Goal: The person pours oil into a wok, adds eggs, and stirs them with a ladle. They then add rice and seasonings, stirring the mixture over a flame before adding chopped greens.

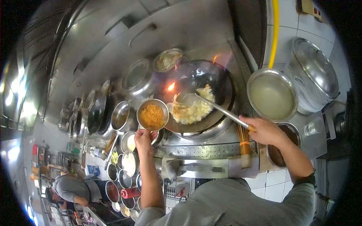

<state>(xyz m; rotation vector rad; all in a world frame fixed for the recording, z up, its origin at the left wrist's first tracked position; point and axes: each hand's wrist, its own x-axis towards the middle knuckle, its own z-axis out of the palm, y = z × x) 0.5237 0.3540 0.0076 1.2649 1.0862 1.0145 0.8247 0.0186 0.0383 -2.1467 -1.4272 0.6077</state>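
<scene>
My left hand (144, 142) grips the near rim of a small metal bowl (164, 113) filled with orange crumbly food (152, 116). This bowl is held at the left edge of a large dark wok (222, 84). Inside the wok, pale frothy food (192, 112) with browned parts is cooking, and flames (171, 87) rise behind it. My right hand (263, 130) is wrapped round the wooden handle end of a ladle (225, 112). The ladle's head rests in the pale food, its bowl partly hidden there.
Right of the wok stand a pot of cloudy liquid (272, 94) and a lidded container (315, 67). A bamboo brush (245, 148) lies by the stove front. Several ingredient bowls, including one with white pieces (129, 164), crowd the left. Another person (73, 188) stands at lower left.
</scene>
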